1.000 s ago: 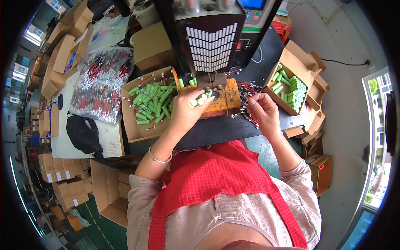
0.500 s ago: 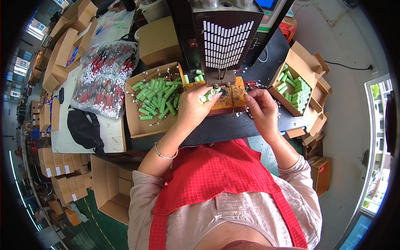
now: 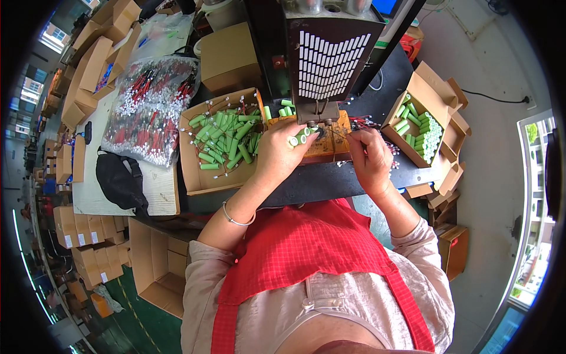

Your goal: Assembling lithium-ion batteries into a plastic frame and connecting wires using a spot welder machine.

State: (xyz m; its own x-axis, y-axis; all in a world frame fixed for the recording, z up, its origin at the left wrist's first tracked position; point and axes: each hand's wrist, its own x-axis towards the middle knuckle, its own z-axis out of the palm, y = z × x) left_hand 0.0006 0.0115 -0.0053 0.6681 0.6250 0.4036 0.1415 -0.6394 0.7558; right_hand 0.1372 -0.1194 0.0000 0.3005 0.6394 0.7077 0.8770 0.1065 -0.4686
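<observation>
My left hand (image 3: 278,152) is closed around a few green cylindrical battery cells (image 3: 298,140), their pale ends pointing toward me. It rests at the left side of an orange-brown work block (image 3: 335,147), just under the electrodes of a spot welder (image 3: 317,113). One cell end sits right beneath the electrode tips; the exact contact is too small to make out. On the block's right side my right hand (image 3: 372,158) pinches a thin dark wire (image 3: 338,134) that runs toward the cells.
Left of the block, a cardboard box (image 3: 194,187) holds many green cells with leads. At the right stands another box (image 3: 394,137) with cells in rows. A clear bag of red-and-black connector leads (image 3: 144,112) and a black pouch (image 3: 121,183) lie far left. Loose leads (image 3: 365,122) lie behind my right hand.
The view has shifted slightly, so the bench things appear a little to the right. Both hands keep their grips, with the right hand's fingers turned slightly more inward over the block.
</observation>
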